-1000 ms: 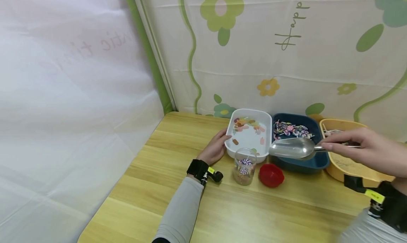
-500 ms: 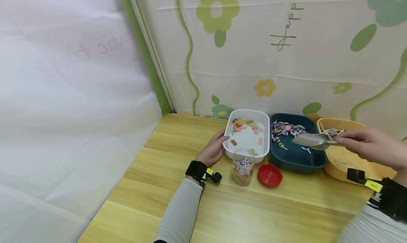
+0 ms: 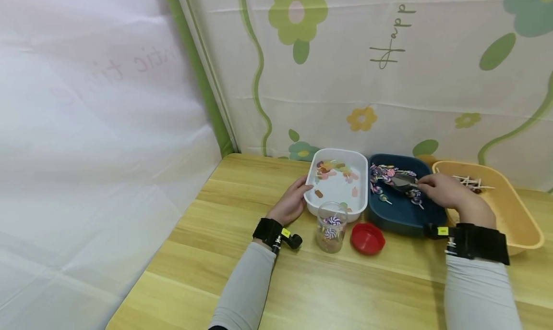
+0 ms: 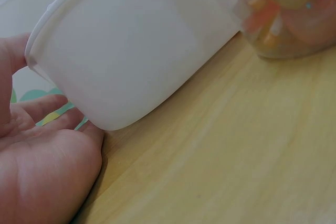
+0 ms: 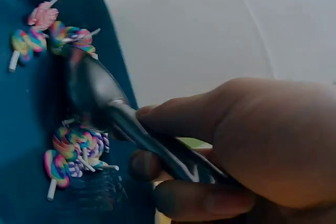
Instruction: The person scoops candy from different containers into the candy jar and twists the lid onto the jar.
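Observation:
My right hand point(image 3: 451, 195) grips the handle of a metal scoop point(image 5: 97, 85), thumb along the top and fingers curled underneath. Its bowl is down in the dark blue bin point(image 3: 402, 219), among small swirled lollipops point(image 5: 68, 142) with white sticks. With my left hand point(image 3: 288, 202) I hold the near left side of a white bin point(image 3: 337, 190), thumb over its rim and fingers at the outer wall. Colourful translucent popsicle-shaped pieces point(image 3: 328, 166) lie inside that bin. In front stands a clear cup point(image 3: 331, 231) with swirled candies in it.
A red lid point(image 3: 367, 238) lies on the wooden table point(image 3: 311, 291), right of the cup. At the right, a yellow bin point(image 3: 514, 214) holds white-stick lollipops point(image 3: 473, 183). A flower-patterned curtain point(image 3: 319, 90) hangs behind the bins.
My right hand has moved left and down, bringing the scoop from above the bins into the lollipops of the blue bin. The left hand has stayed on the white bin.

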`<action>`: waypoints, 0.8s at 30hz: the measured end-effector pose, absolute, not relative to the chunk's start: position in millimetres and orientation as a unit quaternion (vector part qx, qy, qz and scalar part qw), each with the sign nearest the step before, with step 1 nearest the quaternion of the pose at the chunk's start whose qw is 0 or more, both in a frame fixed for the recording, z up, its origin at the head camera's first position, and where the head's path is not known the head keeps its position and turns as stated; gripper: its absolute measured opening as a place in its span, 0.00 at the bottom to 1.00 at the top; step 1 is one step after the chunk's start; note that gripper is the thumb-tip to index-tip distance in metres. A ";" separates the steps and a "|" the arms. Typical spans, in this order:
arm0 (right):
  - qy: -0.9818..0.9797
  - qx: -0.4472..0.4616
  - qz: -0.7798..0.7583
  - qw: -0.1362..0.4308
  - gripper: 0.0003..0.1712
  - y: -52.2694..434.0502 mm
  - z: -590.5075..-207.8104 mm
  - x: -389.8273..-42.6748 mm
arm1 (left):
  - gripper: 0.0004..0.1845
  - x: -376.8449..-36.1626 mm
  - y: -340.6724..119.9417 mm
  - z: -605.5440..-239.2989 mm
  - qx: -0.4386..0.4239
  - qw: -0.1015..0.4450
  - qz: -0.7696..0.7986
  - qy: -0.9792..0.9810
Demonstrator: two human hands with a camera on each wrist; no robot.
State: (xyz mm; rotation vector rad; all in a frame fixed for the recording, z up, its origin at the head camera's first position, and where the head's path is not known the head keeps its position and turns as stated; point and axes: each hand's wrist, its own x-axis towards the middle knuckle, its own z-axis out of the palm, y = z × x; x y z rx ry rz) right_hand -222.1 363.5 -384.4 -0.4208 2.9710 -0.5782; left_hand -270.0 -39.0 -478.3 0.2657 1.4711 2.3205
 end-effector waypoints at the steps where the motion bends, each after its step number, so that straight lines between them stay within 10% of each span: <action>1: 0.971 -0.136 -0.191 0.042 0.19 362.7 -387.1 -224.8 | 0.30 -270.0 -38.8 -478.3 0.096 0.190 0.825 0.523; 24: 0.915 -0.142 -0.362 0.107 0.23 387.5 -388.5 -203.2 | 0.30 -269.3 -39.1 -479.2 0.097 0.191 0.827 0.520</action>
